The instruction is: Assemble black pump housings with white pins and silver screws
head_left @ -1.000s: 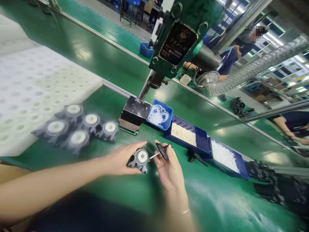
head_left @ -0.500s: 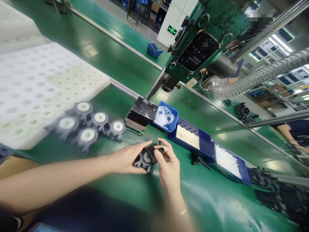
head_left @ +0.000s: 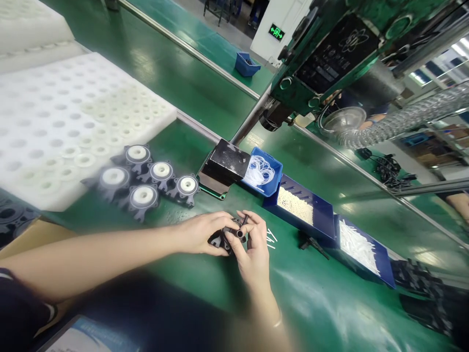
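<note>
My left hand (head_left: 208, 233) is wrapped round a black plastic housing (head_left: 219, 240), mostly hidden by the fingers. My right hand (head_left: 252, 247) grips a black cover with pipe stubs (head_left: 239, 233) and presses it against that housing. One stub's round opening faces me. Just beyond my right fingers, several short white pins (head_left: 271, 238) lie on the green table. To the left stand several black housings (head_left: 137, 215) of similar look, each with a white ring (head_left: 188, 184) in its centre.
A green press (head_left: 308, 73) with a black base block (head_left: 229, 161) stands ahead. Rightward run a blue bin of white rings (head_left: 274, 183), a bin of cream granules (head_left: 322, 215) and a bin of white sticks (head_left: 384, 264). White perforated foam trays (head_left: 47, 122) fill the left.
The black cover has turned so its stub opening points at me, and it sits closer over the housing. The white pins have come into view beside my right hand. My view has shifted slightly.
</note>
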The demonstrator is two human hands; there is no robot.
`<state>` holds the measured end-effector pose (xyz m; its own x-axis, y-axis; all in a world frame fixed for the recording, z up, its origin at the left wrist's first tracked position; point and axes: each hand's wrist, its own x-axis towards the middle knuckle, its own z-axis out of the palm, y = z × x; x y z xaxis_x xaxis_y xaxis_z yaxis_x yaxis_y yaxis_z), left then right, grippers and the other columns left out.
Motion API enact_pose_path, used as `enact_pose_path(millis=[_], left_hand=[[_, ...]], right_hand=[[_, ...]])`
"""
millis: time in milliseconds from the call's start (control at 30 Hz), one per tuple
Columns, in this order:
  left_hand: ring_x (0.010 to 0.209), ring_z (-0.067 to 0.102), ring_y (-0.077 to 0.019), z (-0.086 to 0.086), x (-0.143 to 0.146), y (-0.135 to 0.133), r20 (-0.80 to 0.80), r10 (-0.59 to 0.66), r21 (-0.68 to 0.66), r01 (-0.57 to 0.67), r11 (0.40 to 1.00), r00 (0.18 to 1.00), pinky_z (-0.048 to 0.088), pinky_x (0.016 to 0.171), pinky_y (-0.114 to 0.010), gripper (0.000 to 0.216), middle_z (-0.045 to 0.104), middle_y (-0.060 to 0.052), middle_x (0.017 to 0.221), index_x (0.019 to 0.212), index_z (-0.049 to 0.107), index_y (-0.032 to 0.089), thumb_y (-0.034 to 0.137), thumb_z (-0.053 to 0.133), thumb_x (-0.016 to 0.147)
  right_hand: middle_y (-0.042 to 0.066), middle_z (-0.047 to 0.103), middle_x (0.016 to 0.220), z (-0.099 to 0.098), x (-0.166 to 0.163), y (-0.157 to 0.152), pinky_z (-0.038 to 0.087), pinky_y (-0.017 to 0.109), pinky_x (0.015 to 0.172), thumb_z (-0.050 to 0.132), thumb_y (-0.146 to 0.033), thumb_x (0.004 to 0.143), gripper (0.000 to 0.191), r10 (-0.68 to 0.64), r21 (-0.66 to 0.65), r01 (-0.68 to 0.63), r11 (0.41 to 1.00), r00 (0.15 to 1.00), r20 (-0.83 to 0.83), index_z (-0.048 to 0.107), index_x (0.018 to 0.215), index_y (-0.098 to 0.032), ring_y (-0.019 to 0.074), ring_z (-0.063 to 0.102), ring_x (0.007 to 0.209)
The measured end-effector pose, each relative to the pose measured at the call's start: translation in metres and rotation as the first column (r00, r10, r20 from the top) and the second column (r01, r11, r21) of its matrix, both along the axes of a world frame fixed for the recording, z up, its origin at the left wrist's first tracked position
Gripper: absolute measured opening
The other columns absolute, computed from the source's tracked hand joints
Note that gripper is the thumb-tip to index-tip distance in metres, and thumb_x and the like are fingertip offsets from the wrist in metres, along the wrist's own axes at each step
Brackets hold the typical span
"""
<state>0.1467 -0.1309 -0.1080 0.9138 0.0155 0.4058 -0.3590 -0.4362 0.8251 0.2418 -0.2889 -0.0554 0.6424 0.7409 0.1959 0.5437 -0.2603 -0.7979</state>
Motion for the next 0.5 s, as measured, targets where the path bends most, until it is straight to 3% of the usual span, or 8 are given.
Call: enact_pose_path(millis=[333,500], left_hand=[[0.119,0.058,-0.0273,-0.0091,0.0028,-0.0022,0.074,0.01,-0.017,-0.008,1.0,0.997,0.05,0.099,-0.039,0.06,0.059,-0.014,0.123,0.126,0.048,0.019,0.034,0.079,0.077],[0.118,0.059,-0.0283,-0.0036,0.0009,-0.0015,0.062,-0.002,-0.017,0.003,1.0,0.998,0.05,0.098,-0.041,0.059,0.061,-0.014,0.121,0.124,0.049,0.019,0.034,0.08,0.076]], right_hand=[[0.009,0.045,0.124,-0.0045,-0.0013,0.0002,0.044,0.049,0.103,0.064,-0.03,0.091,0.02,0.026,0.022,-0.025,0.999,1.0,-0.002,0.048,0.081,-0.022,0.0256,0.054,0.124],[0.01,0.046,0.122,-0.0063,-0.001,-0.0001,0.044,0.05,0.103,0.063,-0.032,0.09,0.021,0.039,0.052,-0.04,0.998,0.999,0.015,0.048,0.08,-0.022,0.0265,0.054,0.124]])
